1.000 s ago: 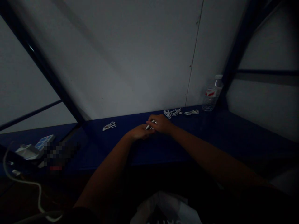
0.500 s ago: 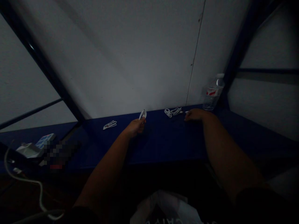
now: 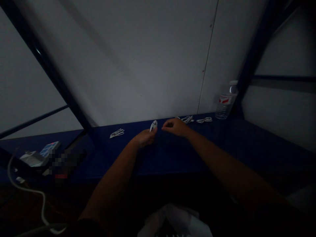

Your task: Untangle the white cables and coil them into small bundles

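My left hand [image 3: 146, 137] is closed around a small coiled white cable [image 3: 153, 125], whose loop stands up above the thumb. Just to its right, my right hand [image 3: 175, 127] hovers over the blue shelf [image 3: 170, 158]. Its thumb and index finger are curved with a gap between them, and I see nothing in them. Behind that hand lies another bundled white cable [image 3: 187, 119], partly covered along with what looks like a further bundle. Farther right rests a folded white cable [image 3: 204, 120]. To the left of my left hand is one more cable bundle [image 3: 117, 133].
A clear plastic bottle [image 3: 225, 100] stands by the back right post. On the left are a white and blue box [image 3: 49, 148], a white adapter-like object [image 3: 31, 158] and a hanging white cord [image 3: 42, 204]. A pale wall [image 3: 138, 65] closes off the back.
My right hand has left the folded cable near the bottle, which now lies on the shelf, and has moved left beside my left hand. The left hand keeps its coiled cable.
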A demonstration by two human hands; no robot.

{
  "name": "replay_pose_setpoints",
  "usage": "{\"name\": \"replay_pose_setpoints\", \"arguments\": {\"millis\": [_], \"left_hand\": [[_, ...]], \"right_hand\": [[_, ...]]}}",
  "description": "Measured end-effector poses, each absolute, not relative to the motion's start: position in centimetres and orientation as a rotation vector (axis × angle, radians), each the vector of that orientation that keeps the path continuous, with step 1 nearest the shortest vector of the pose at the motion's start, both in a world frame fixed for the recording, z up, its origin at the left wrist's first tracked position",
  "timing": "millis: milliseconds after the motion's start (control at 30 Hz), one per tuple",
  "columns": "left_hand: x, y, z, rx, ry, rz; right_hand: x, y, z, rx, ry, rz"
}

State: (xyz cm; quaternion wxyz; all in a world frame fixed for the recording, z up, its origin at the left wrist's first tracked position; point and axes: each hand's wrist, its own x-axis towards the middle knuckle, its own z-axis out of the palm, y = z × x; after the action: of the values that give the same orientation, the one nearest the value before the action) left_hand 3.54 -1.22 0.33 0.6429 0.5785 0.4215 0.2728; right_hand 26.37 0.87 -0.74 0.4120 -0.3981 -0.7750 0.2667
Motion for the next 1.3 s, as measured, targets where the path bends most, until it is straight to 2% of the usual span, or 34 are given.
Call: {"name": "replay_pose_setpoints", "arguments": {"millis": [133, 367, 567, 933, 1300], "left_hand": [[3.7, -0.7, 0.0, 1.306, 1.046, 0.631], [3.3, -1.1, 0.1, 1.413, 0.978, 0.529], [3.2, -1.9, 0.7, 1.583, 0.998, 0.409], [3.3, -2.4, 1.2, 1.819, 1.020, 0.274], [3.1, -2.9, 1.5, 1.767, 0.980, 0.266]], "right_hand": [[23.6, -0.7, -1.5, -0.925, -2.125, 0.532], [25.0, -1.3, -0.4, -0.573, -2.270, -0.021], [24.8, -1.8, -0.1, -0.486, -2.381, -0.283], [24.8, -1.9, -0.4, -0.520, -2.485, -0.356], [24.8, -1.6, -0.9, -0.408, -2.484, -0.254]]}}
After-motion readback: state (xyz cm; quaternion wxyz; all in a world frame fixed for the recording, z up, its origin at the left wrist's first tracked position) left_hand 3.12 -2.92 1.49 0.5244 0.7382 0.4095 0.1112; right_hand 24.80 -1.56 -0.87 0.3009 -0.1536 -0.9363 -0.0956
